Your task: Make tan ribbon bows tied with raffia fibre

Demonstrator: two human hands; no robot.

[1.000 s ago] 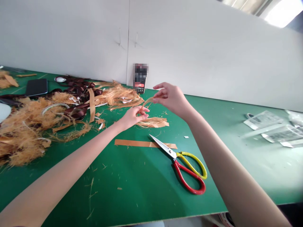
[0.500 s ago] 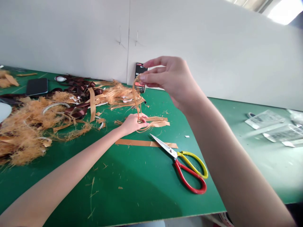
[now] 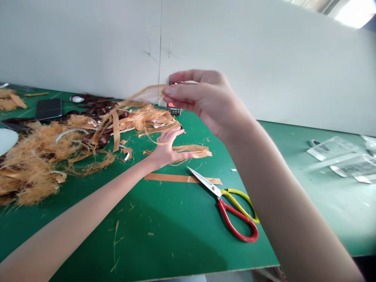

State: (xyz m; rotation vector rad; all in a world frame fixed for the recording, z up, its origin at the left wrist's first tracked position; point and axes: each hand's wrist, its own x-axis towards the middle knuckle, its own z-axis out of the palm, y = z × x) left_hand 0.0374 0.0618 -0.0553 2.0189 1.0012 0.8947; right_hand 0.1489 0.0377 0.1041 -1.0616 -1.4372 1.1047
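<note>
My right hand point(image 3: 202, 96) is raised in front of the wall, thumb and fingers pinched on a long tan frayed ribbon point(image 3: 145, 90). The ribbon swings out leftward, its far end blurred over the pile. Lower down, my left hand point(image 3: 167, 147) hovers at the table with thumb and fingers spread, holding nothing. Beside its thumb lies a bundle of tan ribbon strips point(image 3: 202, 150) with loose threads. A flat brown ribbon strip point(image 3: 167, 178) lies nearer me. Scissors point(image 3: 217, 192) with one yellow and one red handle rest with their tip over that strip.
A heap of frayed tan fibre point(image 3: 38, 156) and dark brown ribbon point(image 3: 102, 141) covers the left side of the green table point(image 3: 141, 235). A dark flat device point(image 3: 49, 108) lies behind it. A phone point(image 3: 174, 110) leans on the wall. Clear plastic packets point(image 3: 331, 149) lie at the right.
The frayed ribbon hung down from my right hand to my left; now it streams leftward. My left hand has let go and spread its fingers. My right hand has shifted slightly left.
</note>
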